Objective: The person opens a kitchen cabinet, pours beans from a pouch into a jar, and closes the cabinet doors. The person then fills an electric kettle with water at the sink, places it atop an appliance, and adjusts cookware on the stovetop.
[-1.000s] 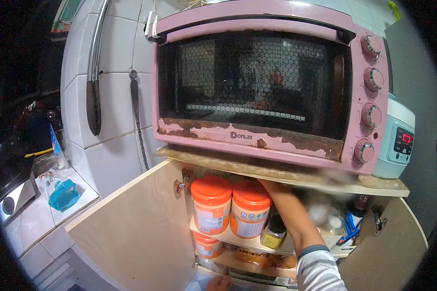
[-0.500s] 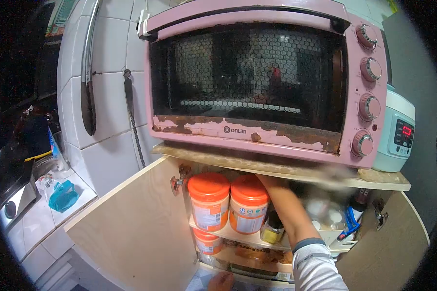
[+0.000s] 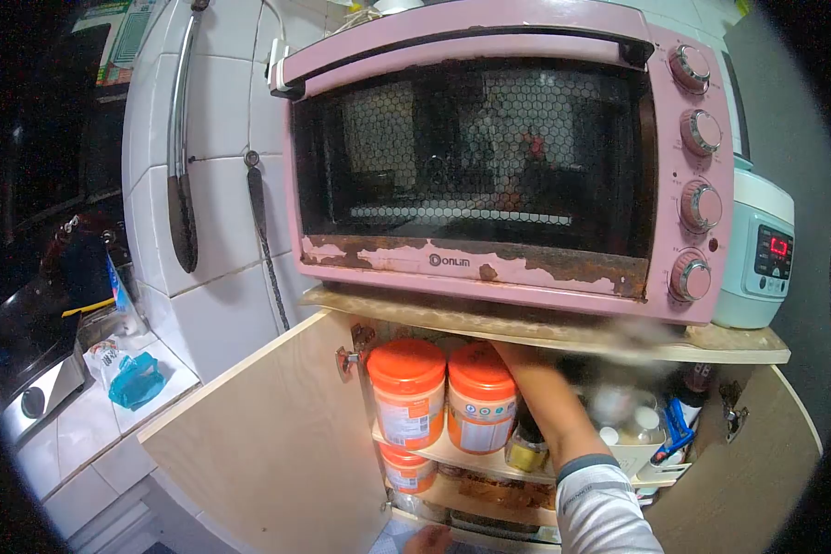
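Observation:
From the lower right, my right forearm reaches into the open cabinet; the hand is hidden behind an orange-lidded canister [image 3: 482, 406]. A second such canister [image 3: 406, 397] stands to its left. Beside the forearm sits a small dark-topped jar with a yellow label [image 3: 526, 451]. At the bottom edge, my left hand [image 3: 427, 538] shows only in part, below the lower shelf, and its fingers are unclear. A third orange-lidded canister [image 3: 408, 469] is on the shelf below.
A pink oven [image 3: 471, 166] rests on the cabinet top, beside a pale green cooker [image 3: 757, 249]. Both cabinet doors are open, the left door [image 3: 268, 443] swung wide. A white bin [image 3: 639, 454] with containers and a blue-handled item [image 3: 676, 429] stands right of the forearm.
The camera view has shifted slightly. My right forearm stays inside the cabinet, and my left hand remains at the bottom edge, slightly further right in the picture.

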Demonstrator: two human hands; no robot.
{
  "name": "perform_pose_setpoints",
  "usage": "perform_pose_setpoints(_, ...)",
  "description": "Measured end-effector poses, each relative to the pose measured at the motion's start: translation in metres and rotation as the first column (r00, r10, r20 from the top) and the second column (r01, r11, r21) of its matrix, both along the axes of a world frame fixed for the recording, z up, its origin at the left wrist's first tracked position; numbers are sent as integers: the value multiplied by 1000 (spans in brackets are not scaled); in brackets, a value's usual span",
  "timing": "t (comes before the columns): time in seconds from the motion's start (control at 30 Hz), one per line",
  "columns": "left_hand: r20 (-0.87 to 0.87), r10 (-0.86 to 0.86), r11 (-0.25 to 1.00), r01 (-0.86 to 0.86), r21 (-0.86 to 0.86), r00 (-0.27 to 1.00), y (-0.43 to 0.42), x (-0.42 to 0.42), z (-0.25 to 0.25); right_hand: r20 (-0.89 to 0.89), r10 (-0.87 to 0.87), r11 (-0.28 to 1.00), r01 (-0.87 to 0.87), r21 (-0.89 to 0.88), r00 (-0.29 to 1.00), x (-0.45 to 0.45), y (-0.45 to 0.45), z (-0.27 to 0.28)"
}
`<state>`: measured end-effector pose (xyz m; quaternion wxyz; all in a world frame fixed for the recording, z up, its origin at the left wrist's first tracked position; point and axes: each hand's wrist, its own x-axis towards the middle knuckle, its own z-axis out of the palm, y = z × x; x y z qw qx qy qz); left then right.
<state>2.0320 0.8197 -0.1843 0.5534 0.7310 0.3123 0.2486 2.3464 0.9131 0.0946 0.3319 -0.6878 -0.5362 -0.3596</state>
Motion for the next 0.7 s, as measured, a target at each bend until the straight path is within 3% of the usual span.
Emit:
perform_pose_setpoints(0.3, 53, 44, 999, -43, -6, 998, -4, 0, 2, 4, 35, 999, -35, -40, 999, -1, -6, -1)
perform_pose_setpoints(0.37, 73, 98, 992, -103, 75, 993, -8, 1, 16, 26, 55, 998, -54, -44, 998, -1, -5, -2)
perform_pose_setpoints(0.4, 259, 186, 977, -207, 57, 948, -9, 9, 11, 44, 66, 997, -64, -38, 997, -1, -4, -2)
perform_pose_setpoints(0.47, 139, 197, 980, -199, 1, 971, 7, 10, 9, 77, 94, 995, -92, -24, 993, 0, 0, -5)
perform_pose_setpoints(0.53, 269, 290, 898, -358, 257, 919, 26, 22, 27, 126, 113, 994, -113, -5, 986, -1, 4, -5)
perform_pose_setpoints(0.6, 477, 246, 855, -421, 303, 843, 52, 39, 61, 175, 128, 991, -131, 11, 976, -2, 8, -7)
perform_pose_setpoints(0.7, 384, 254, 823, -407, 397, 888, 65, 55, 125, 237, 151, 987, -161, 21, 960, -5, 9, -8)
